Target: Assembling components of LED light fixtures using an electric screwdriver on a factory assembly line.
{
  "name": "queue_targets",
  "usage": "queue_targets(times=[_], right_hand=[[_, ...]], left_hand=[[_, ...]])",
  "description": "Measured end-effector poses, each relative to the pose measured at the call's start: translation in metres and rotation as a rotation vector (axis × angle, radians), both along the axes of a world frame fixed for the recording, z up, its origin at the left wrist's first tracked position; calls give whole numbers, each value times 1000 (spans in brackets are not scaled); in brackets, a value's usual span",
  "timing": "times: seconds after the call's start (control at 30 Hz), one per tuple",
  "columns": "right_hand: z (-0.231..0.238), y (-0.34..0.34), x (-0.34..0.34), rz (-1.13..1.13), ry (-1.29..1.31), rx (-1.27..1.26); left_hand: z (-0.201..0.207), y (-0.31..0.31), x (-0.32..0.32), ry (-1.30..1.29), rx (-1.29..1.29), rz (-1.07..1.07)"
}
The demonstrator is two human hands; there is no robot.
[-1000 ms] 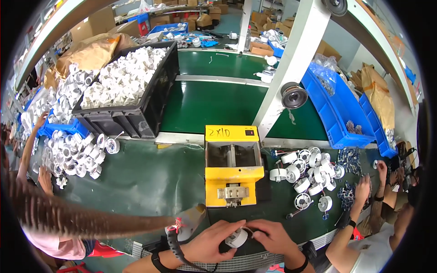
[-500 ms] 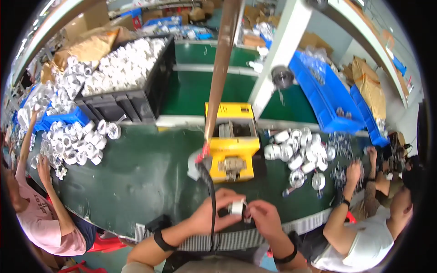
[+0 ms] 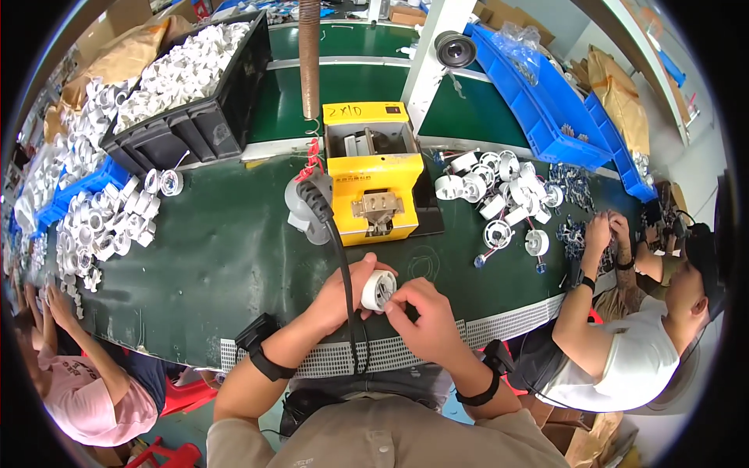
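Note:
My left hand (image 3: 345,290) is wrapped around the side of a white round plastic housing (image 3: 378,291), just above the near edge of the green bench. The housing is tilted so its open face, with small parts inside, shows toward me and to the right. At its right rim my right hand (image 3: 427,318) has thumb and forefinger pinched together. Whatever those fingertips hold is too small to make out. Beyond my hands stands a yellow machine (image 3: 373,187) with a metal fixture (image 3: 379,209) on its front. A black cable (image 3: 340,253) hangs past my left hand.
White housings with wires (image 3: 499,195) are heaped right of the machine, more white rings (image 3: 105,226) at left. A black crate (image 3: 183,129) of white parts stands behind. Blue bins (image 3: 546,117) are at back right. People sit on both sides, a co-worker's hands (image 3: 608,230) at right.
The view has shifted, so the bench and machine appear higher. The housing has turned from side-on to show its round open face, and my right fingers are now at its rim.

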State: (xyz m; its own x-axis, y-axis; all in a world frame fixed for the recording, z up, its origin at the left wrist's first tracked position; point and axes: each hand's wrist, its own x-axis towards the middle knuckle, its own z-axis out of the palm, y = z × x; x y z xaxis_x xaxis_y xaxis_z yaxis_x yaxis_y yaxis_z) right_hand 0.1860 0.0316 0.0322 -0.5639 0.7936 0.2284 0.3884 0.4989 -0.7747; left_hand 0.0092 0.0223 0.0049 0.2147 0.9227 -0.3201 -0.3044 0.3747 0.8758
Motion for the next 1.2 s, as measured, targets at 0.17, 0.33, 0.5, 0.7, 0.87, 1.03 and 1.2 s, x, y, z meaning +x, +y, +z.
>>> queue_targets(times=[0.17, 0.33, 0.5, 0.7, 0.87, 1.03, 1.2], right_hand=[[-5, -4, 8, -101, 287, -643], [-9, -4, 13, -37, 329, -604], [-8, -4, 15, -88, 351, -588], [-13, -8, 11, -286, 342, -430], [-10, -10, 2, -297, 180, -9], [-11, -12, -1, -241, 219, -126], [-13, -8, -2, -358, 194, -81]], left_hand=[[4, -2, 0, -36, 87, -12], [-1, -9, 3, 21, 256, -27], [-2, -8, 2, -44, 218, -56], [3, -7, 5, -143, 173, -16], [3, -4, 3, -104, 128, 9], [-3, -2, -1, -19, 98, -5], [3, -4, 2, -8, 118, 4]])
